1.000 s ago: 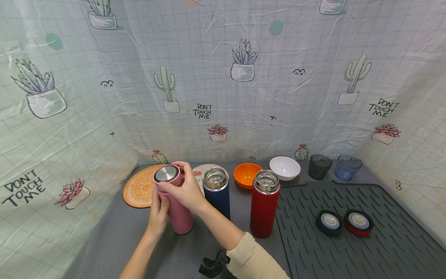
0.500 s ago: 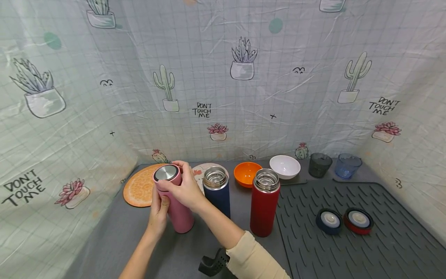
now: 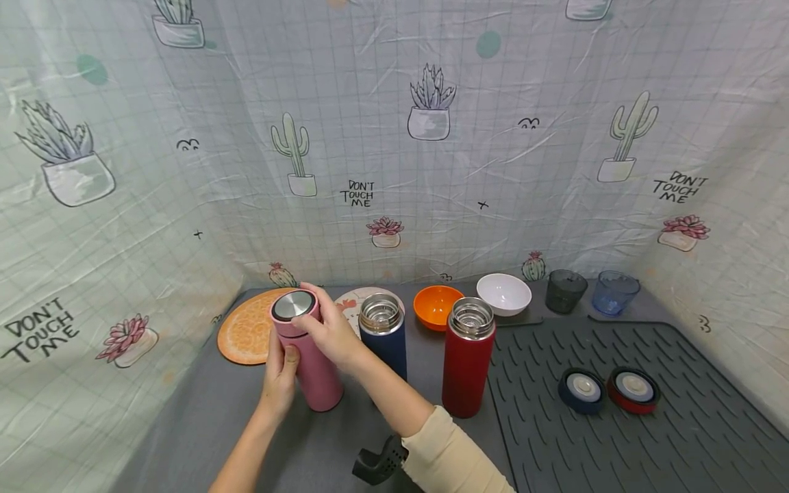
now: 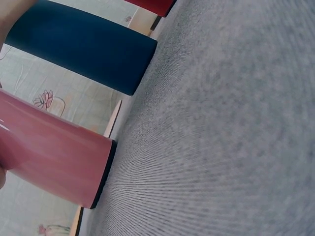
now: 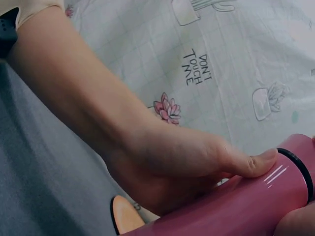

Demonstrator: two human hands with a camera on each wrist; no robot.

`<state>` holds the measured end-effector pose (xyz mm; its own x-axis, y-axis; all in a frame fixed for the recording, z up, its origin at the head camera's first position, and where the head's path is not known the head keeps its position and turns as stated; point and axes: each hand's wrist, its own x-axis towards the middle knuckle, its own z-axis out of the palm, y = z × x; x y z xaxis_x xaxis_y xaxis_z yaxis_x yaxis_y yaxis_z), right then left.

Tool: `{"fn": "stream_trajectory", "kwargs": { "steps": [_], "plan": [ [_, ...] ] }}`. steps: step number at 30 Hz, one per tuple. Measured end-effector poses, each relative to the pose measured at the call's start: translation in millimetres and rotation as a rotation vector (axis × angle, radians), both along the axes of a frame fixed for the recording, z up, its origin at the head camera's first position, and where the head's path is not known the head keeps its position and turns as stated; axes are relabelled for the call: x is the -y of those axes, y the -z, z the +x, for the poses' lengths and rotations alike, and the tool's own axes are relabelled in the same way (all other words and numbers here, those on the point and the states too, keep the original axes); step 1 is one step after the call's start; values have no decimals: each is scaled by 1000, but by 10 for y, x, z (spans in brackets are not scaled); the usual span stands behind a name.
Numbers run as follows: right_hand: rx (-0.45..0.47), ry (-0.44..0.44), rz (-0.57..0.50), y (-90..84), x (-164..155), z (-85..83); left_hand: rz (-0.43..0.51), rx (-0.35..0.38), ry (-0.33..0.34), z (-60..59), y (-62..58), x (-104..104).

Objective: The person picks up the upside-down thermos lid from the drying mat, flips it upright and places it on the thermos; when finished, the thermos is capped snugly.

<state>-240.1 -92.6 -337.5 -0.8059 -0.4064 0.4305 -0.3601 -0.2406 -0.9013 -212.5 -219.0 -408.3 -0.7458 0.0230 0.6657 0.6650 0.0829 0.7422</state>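
Observation:
A pink thermos (image 3: 321,387) stands on the grey table, capped by a lid (image 3: 294,305) with a silver top and dark rim. My left hand (image 3: 280,383) grips the thermos body, its thumb lying along the side below the seam. Around the lid, my right hand (image 3: 334,337) keeps its thumb on the near rim and its fingers on the far right side. Just right of it stand a navy thermos (image 3: 385,352) and a red thermos (image 3: 467,376), both lidless. In the right wrist view, my left thumb (image 5: 258,164) presses the pink thermos (image 5: 241,211) near its black seam.
On a dark ridged mat (image 3: 555,452) lie a navy lid (image 3: 582,392) and a red lid (image 3: 633,392). Behind are an orange bowl (image 3: 436,309), a white bowl (image 3: 504,296), a dark cup (image 3: 565,293) and a blue cup (image 3: 615,294). An orange-slice placemat (image 3: 243,335) lies far left.
My right thumb has shifted right along the near rim of the lid, and that hand has turned slightly. My left hand and the pink thermos look still.

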Motion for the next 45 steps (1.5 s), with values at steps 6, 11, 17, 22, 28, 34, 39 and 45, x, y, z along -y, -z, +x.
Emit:
{"fn": "stream_trajectory", "kwargs": {
  "steps": [6,11,17,22,28,34,39,45],
  "plan": [
    [5,66,-21,25,21,-6,-1,10,-12,1,-5,-1],
    [-29,71,42,17,9,17,1,6,-11,3,0,-3],
    [10,8,-50,35,1,-6,5,10,-18,0,10,-2],
    [6,69,-14,61,30,-8,14,7,-13,-5,23,0],
    [32,-35,-11,4,-18,7,13,0,-17,-4,25,3],
    [27,64,9,-29,-8,47,26,0,-4,4,23,2],
    [-4,64,20,26,21,29,45,-12,-2,0,23,0],
    [5,169,8,24,45,26,53,-50,0,-14,2,-20]
  ]
}}
